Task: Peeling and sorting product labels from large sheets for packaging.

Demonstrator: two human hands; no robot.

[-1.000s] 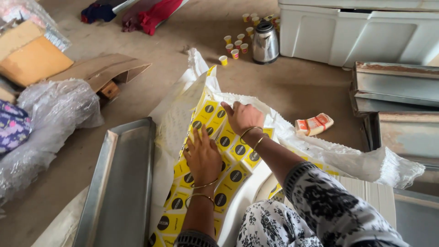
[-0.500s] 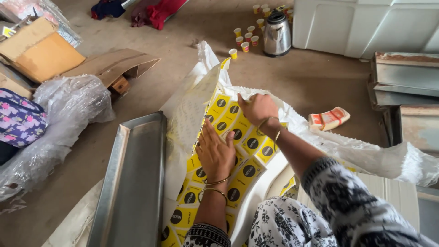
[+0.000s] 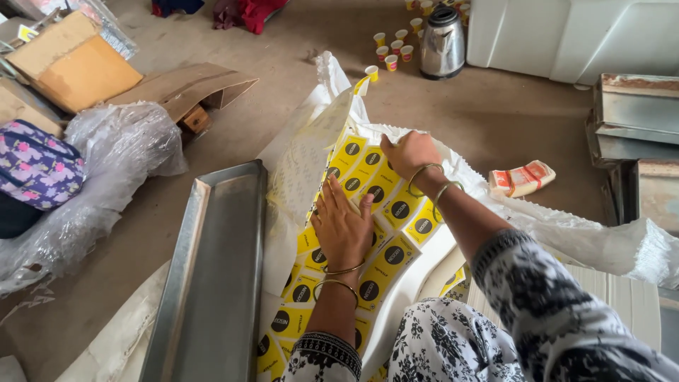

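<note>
Metal tray (image 3: 212, 276): long, empty, on the floor just left of the work; its raised edge lies close to the sheet and could snag it.
Left hand (image 3: 344, 225): open, palm flat, fingers spread, pressing the yellow label sheet (image 3: 385, 205).
Yellow label sheet: draped over white plastic wrapping (image 3: 300, 163) in front of the person; curved, likely to crease or slide if pressure is uneven.
Right hand (image 3: 410, 152): fingers curled, pinching the sheet's far edge with the wrapping; a tear is possible there.
Surroundings: paper cups (image 3: 390, 51) and steel flask (image 3: 442, 42) stand beyond; banded packet (image 3: 522, 177) lies to the right, well apart.
</note>
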